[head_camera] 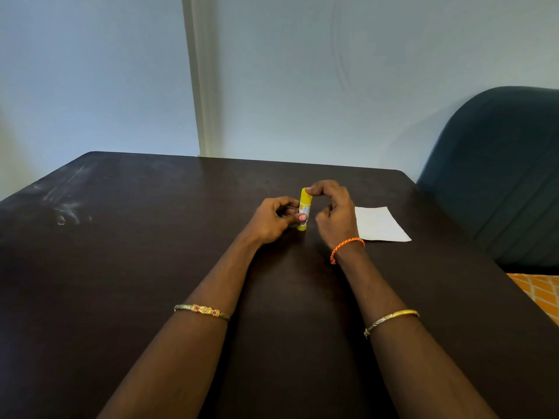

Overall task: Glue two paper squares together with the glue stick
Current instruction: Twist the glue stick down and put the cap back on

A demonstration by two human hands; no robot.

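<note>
A yellow glue stick (304,207) stands upright near the middle of the dark table (151,267). My left hand (272,220) pinches its lower body between thumb and fingers. My right hand (334,211) curls over from the right, its thumb and forefinger gripping the cap end at the top. White paper (381,225) lies flat on the table just right of my right hand; I cannot tell whether it is one sheet or two stacked.
A dark blue chair back (499,176) stands past the table's right edge. Orange patterned fabric (538,290) shows below it. A pale wall runs behind the table's far edge. Faint smudges mark the table's far left.
</note>
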